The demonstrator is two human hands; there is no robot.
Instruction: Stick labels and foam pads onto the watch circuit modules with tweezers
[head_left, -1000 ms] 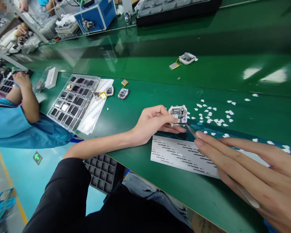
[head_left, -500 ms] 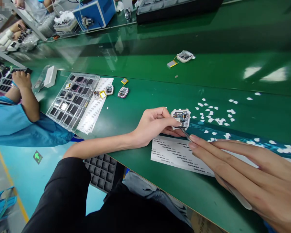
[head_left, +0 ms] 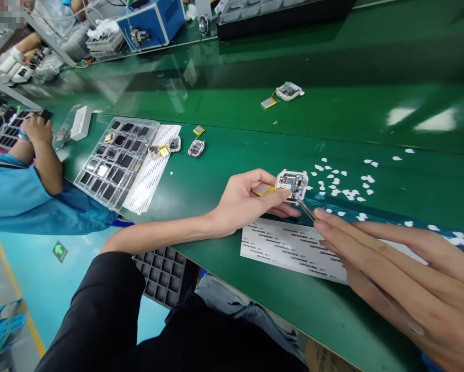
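Note:
My left hand point(head_left: 251, 201) pinches an opened smartwatch case point(head_left: 292, 182) by its near left edge, its circuit board facing up. A flat battery with yellow edges point(head_left: 263, 189) shows between the thumb and fingers of that hand. My right hand point(head_left: 394, 274) is closed around metal tweezers point(head_left: 306, 210), whose tips reach the lower edge of the case beside my left thumb. Whether the tips grip anything is too small to tell. Under the hands lies a white printed sheet point(head_left: 289, 248), and small white stickers point(head_left: 334, 181) are scattered to the right.
Another opened watch case point(head_left: 289, 91) with its battery sits farther back on the green bench. Two more point(head_left: 196, 148) lie left, near a clear compartment tray point(head_left: 117, 160). A co-worker's blue sleeve point(head_left: 42, 191) is at far left. A blue box point(head_left: 152, 23) stands behind.
The held watch case has moved slightly right and tilted, and its battery now shows. My right hand and tweezers have shifted right. The case farther back has slid a little left.

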